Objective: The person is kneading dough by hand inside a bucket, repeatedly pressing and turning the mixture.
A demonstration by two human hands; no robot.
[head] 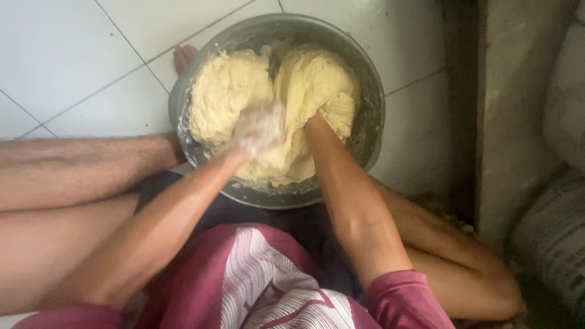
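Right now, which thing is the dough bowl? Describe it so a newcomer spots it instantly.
Start from the white tiled floor where the person sits. Between their legs, at top centre, is the round grey metal bowl, flour-smeared on its inner wall. It alone holds the big pale-yellow dough, with the flour-coated left hand on top and the right hand sunk into it.

White tiled floor (67, 55) with dark grout lines, grey wall (509, 91) at right, dim daylight

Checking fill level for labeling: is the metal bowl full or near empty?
Full. A pale dough mass fills most of the metal bowl, heaped near its rim; the left hand presses on top, the right hand is sunk in it.
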